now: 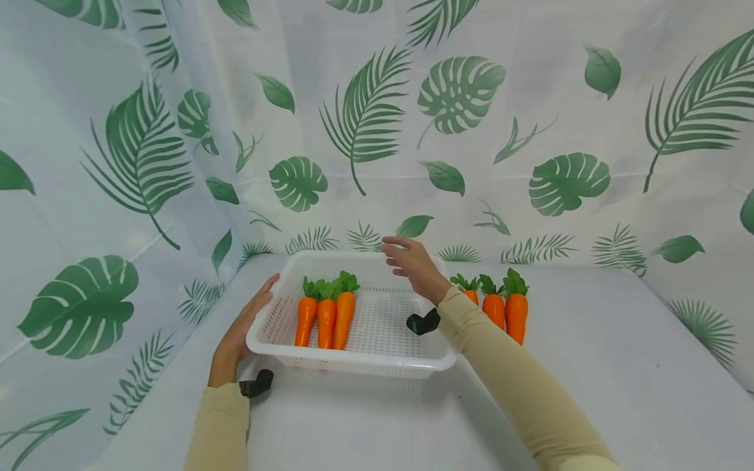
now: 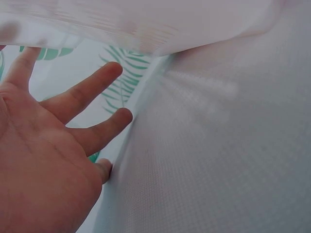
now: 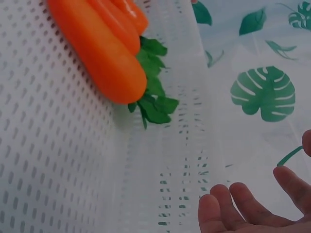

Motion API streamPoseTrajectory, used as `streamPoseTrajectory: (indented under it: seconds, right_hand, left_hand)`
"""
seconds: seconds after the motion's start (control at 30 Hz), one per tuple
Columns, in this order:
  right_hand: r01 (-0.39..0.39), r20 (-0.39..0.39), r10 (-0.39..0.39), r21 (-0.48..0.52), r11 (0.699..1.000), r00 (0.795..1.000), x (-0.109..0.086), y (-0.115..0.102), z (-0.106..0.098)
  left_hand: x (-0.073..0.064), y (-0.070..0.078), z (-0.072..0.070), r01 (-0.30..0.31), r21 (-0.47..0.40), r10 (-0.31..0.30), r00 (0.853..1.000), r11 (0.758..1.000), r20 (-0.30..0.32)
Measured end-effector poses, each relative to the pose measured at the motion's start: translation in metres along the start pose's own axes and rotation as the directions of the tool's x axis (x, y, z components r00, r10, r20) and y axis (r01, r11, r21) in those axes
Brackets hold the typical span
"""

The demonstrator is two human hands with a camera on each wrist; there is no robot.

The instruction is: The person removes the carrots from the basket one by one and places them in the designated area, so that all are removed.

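A white perforated plastic basket stands on the table with three orange carrots lying side by side in its left half, leafy tops toward the back. Along the basket's left side rests my left hand, its fingers spread and fairly straight. The left wrist view shows that palm beneath the pale basket rim, gripping nothing. My right hand hovers over the basket's back right part, fingers loosely bent and holding nothing. In the right wrist view, its fingertips are apart from the carrots.
Three more carrots lie on the white table right of the basket, partly behind my right sleeve. Leaf-printed curtains close off the back and the sides. A black camera sits at my left wrist.
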State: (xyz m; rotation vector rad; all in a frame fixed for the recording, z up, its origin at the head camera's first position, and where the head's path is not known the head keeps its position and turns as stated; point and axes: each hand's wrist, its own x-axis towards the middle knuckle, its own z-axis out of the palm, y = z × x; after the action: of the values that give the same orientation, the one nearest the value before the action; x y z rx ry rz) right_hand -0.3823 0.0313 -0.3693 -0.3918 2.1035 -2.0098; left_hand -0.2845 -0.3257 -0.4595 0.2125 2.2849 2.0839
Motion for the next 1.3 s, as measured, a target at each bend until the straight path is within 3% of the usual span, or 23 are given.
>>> streamPoseTrajectory:
  seconds: [0.3,0.53,0.83,1.3]
  right_hand:
    - [-0.017,0.022,0.017,-0.019,1.000,1.000,0.004,-0.002,0.011]
    - [-0.034,0.043,0.036,-0.044,0.998,0.998,0.006,0.000,0.017]
    - [-0.063,0.057,0.067,-0.066,0.996,0.996,0.012,0.005,0.028]
    - [-0.198,0.120,0.216,-0.144,0.970,0.969,0.013,0.023,0.055]
  left_hand:
    - [-0.001,-0.001,-0.001,0.018,0.004,-0.018,1.000,1.000,-0.025]
    - [0.000,0.000,0.001,-0.001,-0.064,0.001,1.000,0.998,0.003]
    - [0.000,0.000,0.000,0.001,-0.033,-0.001,1.000,0.999,-0.001]
    - [0.000,0.002,-0.001,-0.002,-0.032,0.002,1.000,1.000,-0.004]
